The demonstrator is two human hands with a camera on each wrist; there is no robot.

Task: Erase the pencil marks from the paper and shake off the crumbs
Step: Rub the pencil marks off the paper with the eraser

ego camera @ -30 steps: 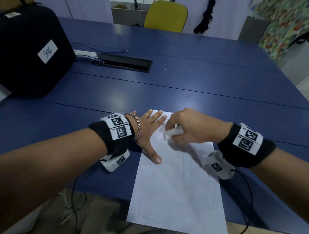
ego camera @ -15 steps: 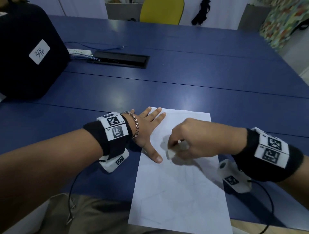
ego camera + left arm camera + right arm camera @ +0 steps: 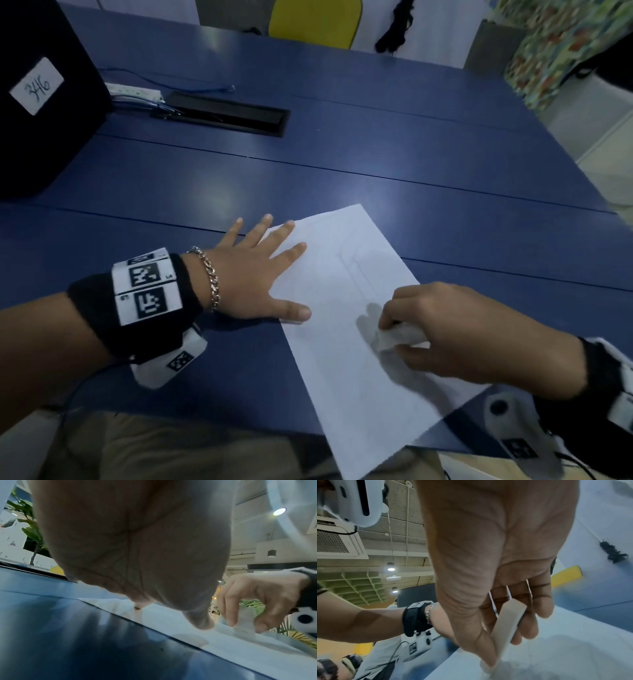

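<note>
From the head view, the paper (image 3: pixel 346 308) lies slanted on the blue tabletop (image 3: pixel 376 154), its near end past the edge; the left hand (image 3: pixel 253 274) presses it with fingers spread flat, a black case (image 3: pixel 41 102) far left of the paper. From the left wrist, the right hand (image 3: pixel 257 599) pinches the eraser (image 3: pixel 244 627) onto the paper. From the right wrist, thumb and fingers (image 3: pixel 539 601) clamp the eraser under a grid ceiling (image 3: pixel 351 585).

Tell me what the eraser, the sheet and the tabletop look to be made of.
Eraser: matte off-white block, likely rubber or vinyl. Sheet: thin matte white paper lying flat. Tabletop: smooth blue surface with soft glare, probably laminate.
</note>
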